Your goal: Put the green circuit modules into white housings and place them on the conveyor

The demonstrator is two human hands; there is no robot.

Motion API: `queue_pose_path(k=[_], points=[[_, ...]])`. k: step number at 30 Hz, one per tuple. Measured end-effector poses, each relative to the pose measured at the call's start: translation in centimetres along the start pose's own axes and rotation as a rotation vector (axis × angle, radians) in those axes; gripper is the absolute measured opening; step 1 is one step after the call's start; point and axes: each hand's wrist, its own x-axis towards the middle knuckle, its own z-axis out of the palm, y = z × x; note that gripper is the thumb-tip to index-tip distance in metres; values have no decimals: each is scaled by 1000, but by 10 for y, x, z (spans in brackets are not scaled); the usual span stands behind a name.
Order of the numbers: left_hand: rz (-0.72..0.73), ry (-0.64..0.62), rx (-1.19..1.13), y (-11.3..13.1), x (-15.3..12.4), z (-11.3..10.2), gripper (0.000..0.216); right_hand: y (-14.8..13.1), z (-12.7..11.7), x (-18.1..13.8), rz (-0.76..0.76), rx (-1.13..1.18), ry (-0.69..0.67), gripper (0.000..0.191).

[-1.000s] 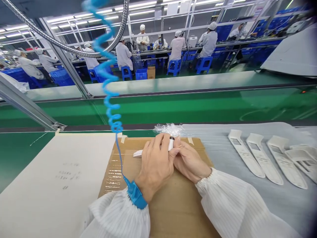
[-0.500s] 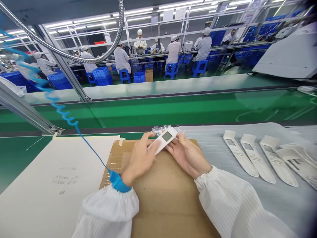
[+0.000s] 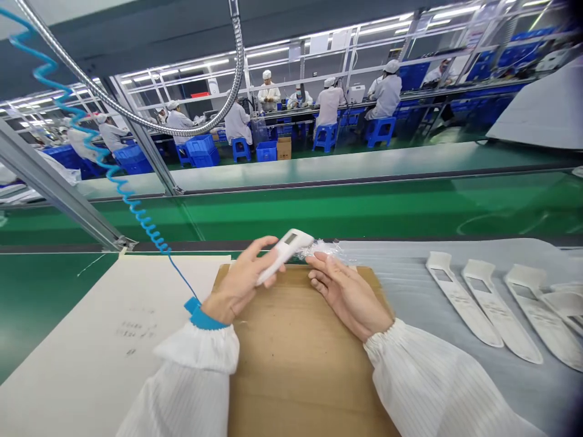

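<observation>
My left hand (image 3: 241, 282) grips a slim white handheld device (image 3: 286, 249) with a small dark screen, tilted up to the right above a brown cardboard sheet (image 3: 296, 358). A blue wrist strap (image 3: 200, 315) with a coiled blue cord (image 3: 113, 176) is on that wrist. My right hand (image 3: 348, 294) hovers just right of the device, fingers loosely spread, palm up, holding nothing. A crumpled clear plastic wrap (image 3: 328, 249) lies just behind the right fingertips.
Several white flat device shells (image 3: 483, 306) lie in a row on grey foam sheeting (image 3: 410, 285) at right. A white paper sheet (image 3: 104, 328) lies at left. A green conveyor belt (image 3: 346, 209) runs beyond. Workers in white sit at far benches. A flexible metal hose (image 3: 150, 121) arcs overhead.
Both hands first covered the device on the cardboard, then lifted it. Now the right hand has let go and only the left hand holds it, raised a little higher.
</observation>
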Motion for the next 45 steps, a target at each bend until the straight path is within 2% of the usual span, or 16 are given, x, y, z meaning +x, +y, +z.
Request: queue_pose_path(k=[3,4,6,9,14,17,20,23,27,29,32,34,36,42,45], points=[[28,407,353,16,28,-33,29,1,0,-1,6,3,22,30],[1,484,420,22,40,-46,23,1,0,-1,2,0,11,29],[-12,570,506,33,64,-70,13,1,0,-1,0,-7,-12,29],[34,645,578,42,92,-97,14,1,-1,0,1,2,-16,31],[95,704,671,34,104,-111,18,-1,-1,0,18,24,-14,27],[87,687,691,26,94,-104,28,0,-2,1,24,23,-15,25],[73,652,656,20,74,-85,26,2,-3,2,20,21,-6,26],[90,606,578,8,51,-55,14,3,-5,2,16,26,-2,26],[142,560,520,-22,26,-9,11,0,-3,1,38,22,-8,25],[193,554,566,-38,19,10,10,-2,-1,0,47,22,4,24],[326,489,810,-56,15,27,11,-3,-1,0,56,25,34,27],[376,426,943,-61,14,30,12,-3,-3,1,63,22,32,33],[384,403,959,-62,14,27,12,-2,-6,1,74,12,21,38],[382,486,898,-53,18,5,10,-1,-12,3,79,-14,11,48],[363,516,877,-52,19,1,8,-2,-11,3,78,-28,2,47]])
